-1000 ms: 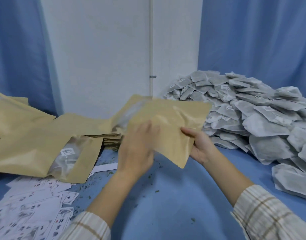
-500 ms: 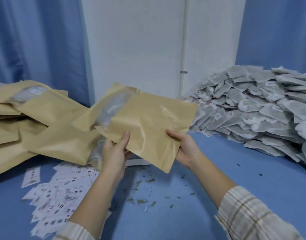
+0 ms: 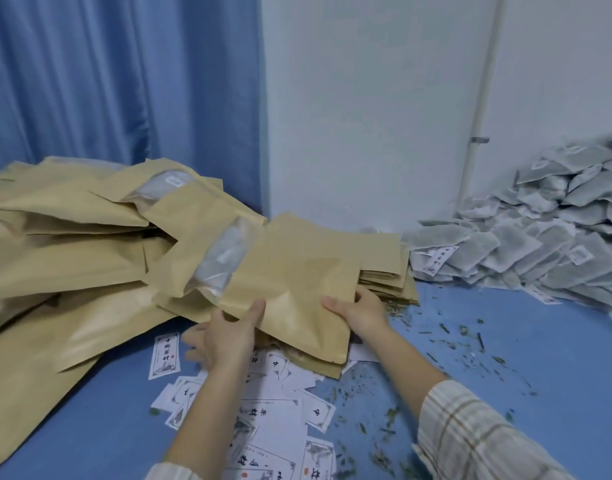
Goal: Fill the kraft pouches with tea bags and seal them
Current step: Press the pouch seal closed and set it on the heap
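Kraft pouch (image 3: 297,285), plain tan, creased

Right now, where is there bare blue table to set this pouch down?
Two patches: near left, between the kraft pouches and the paper labels; right, in front of the tea bag pile, only littered with leaf crumbs. It is crowded under both hands holding the pouch.

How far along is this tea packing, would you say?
Partly done, it seems. A heap of kraft pouches on the left looks filled; tea bags show through one clear window. In hand: the left hand and right hand grip one pouch over that heap. Left: a big pile of loose tea bags and a flat stack of pouches.
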